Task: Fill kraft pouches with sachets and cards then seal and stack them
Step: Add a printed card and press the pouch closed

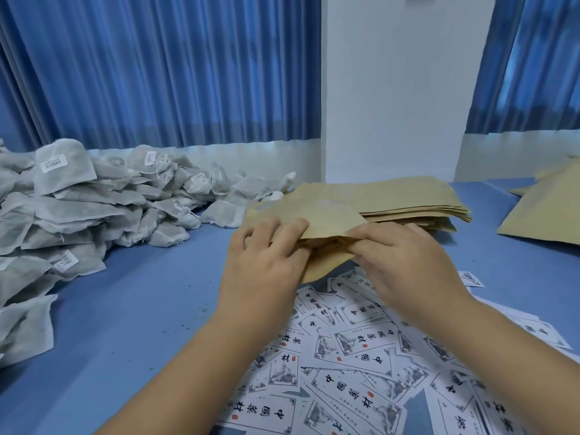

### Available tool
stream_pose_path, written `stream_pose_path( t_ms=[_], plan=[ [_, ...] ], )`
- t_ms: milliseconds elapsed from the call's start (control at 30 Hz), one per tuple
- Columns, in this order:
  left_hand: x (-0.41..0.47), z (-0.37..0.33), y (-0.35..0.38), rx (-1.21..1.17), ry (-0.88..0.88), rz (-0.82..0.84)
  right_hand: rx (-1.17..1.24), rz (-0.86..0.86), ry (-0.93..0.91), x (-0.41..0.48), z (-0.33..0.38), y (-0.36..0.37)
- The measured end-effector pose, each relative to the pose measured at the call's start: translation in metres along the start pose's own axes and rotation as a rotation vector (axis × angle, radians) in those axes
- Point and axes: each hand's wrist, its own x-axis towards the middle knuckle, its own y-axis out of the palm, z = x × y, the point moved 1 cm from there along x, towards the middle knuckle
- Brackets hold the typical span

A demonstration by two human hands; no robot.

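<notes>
Pouch [314, 215] is held over the table [141, 309], mouth toward the person, long axis running away to the pouch stack [408, 196]. Left hand [266, 255] and right hand [405, 262] have fingers curled, pinching the mouth edges. Sachets [94, 196] lie left, nearer the left hand; cards [345, 356] just below.
</notes>
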Motion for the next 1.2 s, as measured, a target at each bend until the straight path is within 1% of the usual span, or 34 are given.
stream_pose_path(
  t_ms=[133,333,433,500,533,600,633,700,800,933,1000,1100,1200],
  plan=[
    [-0.003,0.004,0.008,-0.046,0.057,0.012,0.007,0.084,-0.043,-0.005,-0.003,-0.002],
    [-0.006,0.007,0.013,-0.172,0.024,0.128,0.037,0.14,-0.09,-0.007,0.001,0.002],
    [-0.007,0.012,0.013,-0.19,0.048,0.187,0.018,0.162,-0.104,-0.007,0.004,0.003],
    [-0.007,0.011,0.012,-0.235,0.018,0.221,0.002,0.16,-0.101,-0.008,0.005,0.006],
    [-0.006,0.01,0.011,-0.269,-0.036,0.233,-0.009,0.153,-0.085,-0.008,0.006,0.006],
    [-0.006,0.006,0.009,-0.338,-0.119,0.219,-0.023,0.131,-0.02,-0.009,0.007,0.007],
    [-0.006,0.003,0.008,-0.339,-0.112,0.196,-0.022,0.112,0.016,-0.009,0.006,0.007],
    [-0.005,-0.003,0.007,-0.27,-0.049,0.185,0.006,0.073,0.057,-0.01,0.006,0.005],
    [-0.003,-0.008,0.007,-0.186,0.025,0.145,0.064,0.02,0.041,-0.009,0.007,0.003],
    [-0.004,-0.005,0.01,-0.148,-0.013,0.094,0.053,0.094,-0.057,-0.008,0.01,0.005],
    [-0.006,0.0,0.011,-0.173,-0.027,0.085,0.042,0.139,-0.103,-0.007,0.012,0.006],
    [-0.007,0.007,0.009,-0.216,-0.039,0.099,0.076,0.172,-0.123,-0.008,0.013,0.009],
    [-0.009,0.011,0.012,-0.227,-0.034,0.153,0.054,0.202,-0.107,-0.01,0.012,0.012]
  ],
)
